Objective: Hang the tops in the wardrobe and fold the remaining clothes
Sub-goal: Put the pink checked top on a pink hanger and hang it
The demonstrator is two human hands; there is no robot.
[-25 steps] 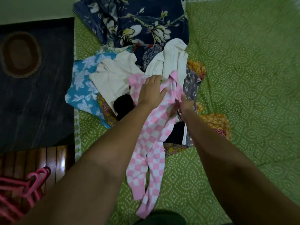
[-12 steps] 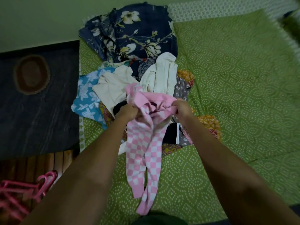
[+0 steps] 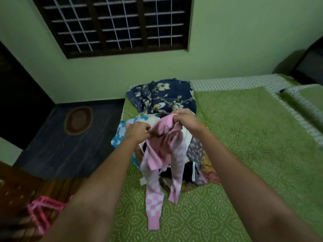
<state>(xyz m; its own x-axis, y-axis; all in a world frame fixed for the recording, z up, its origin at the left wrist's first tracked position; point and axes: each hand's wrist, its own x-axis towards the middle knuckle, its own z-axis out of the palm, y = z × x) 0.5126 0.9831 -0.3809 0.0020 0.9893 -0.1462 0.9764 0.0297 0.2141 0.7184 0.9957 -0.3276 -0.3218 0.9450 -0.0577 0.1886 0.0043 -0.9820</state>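
Top now lifted off pile w/ left hand & right hand both gripping it; you're set for hangers.

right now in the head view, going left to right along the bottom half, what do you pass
pink hangers → left hand → pink checked top → right hand → bare green bedspread
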